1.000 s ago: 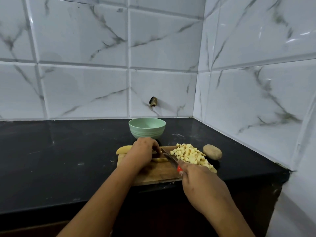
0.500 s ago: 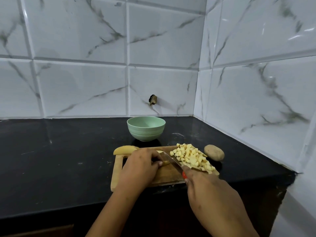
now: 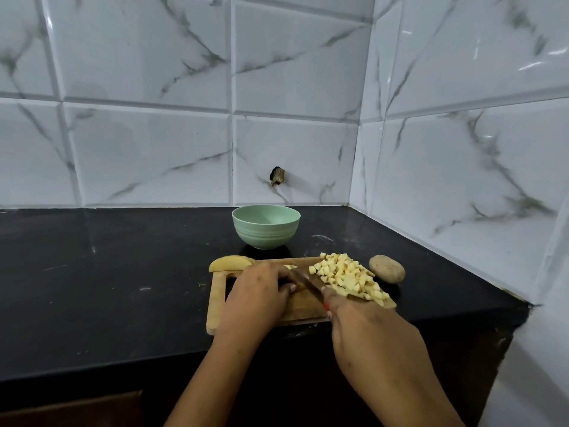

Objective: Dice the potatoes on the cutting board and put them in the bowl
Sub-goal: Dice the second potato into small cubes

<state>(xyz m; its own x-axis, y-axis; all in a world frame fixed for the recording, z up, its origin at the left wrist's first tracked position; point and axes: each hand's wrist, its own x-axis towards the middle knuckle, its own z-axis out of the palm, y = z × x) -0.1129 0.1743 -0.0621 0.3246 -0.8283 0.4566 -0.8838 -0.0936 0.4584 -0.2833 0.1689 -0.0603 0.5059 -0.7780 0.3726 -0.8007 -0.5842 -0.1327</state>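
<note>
Head view: right hand (image 3: 369, 331) gripped the knife (image 3: 308, 283); left hand (image 3: 258, 294) pressed a potato piece (image 3: 289, 267) on the cutting board (image 3: 215, 303) beside diced potato (image 3: 348, 277).

At frame centre, a pale green bowl (image 3: 266, 227) with faint ridged bands sits on a glossy black counter (image 3: 107, 282); below it a light brown wooden cutting board (image 3: 217, 300) carries pale yellow potato cubes (image 3: 346, 277); white tiles (image 3: 138, 149) with grey veining fill the upper frame
</note>
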